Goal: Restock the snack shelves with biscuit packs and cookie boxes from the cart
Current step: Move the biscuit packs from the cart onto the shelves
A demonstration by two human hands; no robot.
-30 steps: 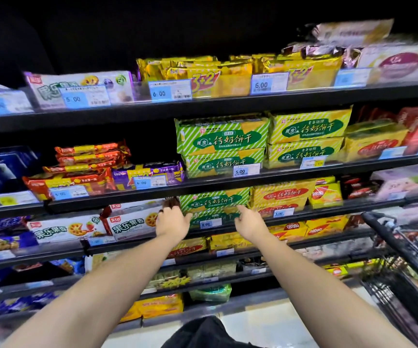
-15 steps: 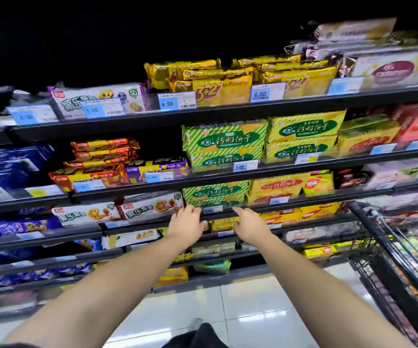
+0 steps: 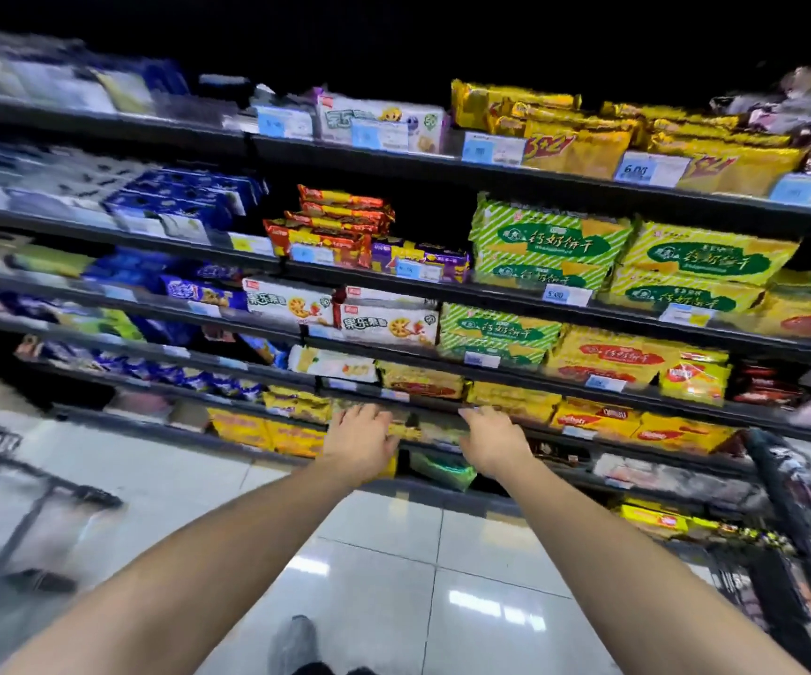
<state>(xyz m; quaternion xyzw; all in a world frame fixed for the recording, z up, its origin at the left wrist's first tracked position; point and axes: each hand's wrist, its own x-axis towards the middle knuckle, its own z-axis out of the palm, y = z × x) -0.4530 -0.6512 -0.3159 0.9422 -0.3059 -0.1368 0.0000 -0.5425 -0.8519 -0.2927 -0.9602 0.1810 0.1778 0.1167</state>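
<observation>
Dark metal snack shelves face me, left grip and right grip spread empty near a low row, probably making room for stock from the black wire cart.

Centre right: biscuit packs carry green-and-white diagonal stripes with dark green ovals. Below them: yellow packs with red ovals. Upper right: gold wrappers. Centre: orange-red packs. Left: blue packs. Shelves: dark grey. Floor: glossy white tile.
</observation>
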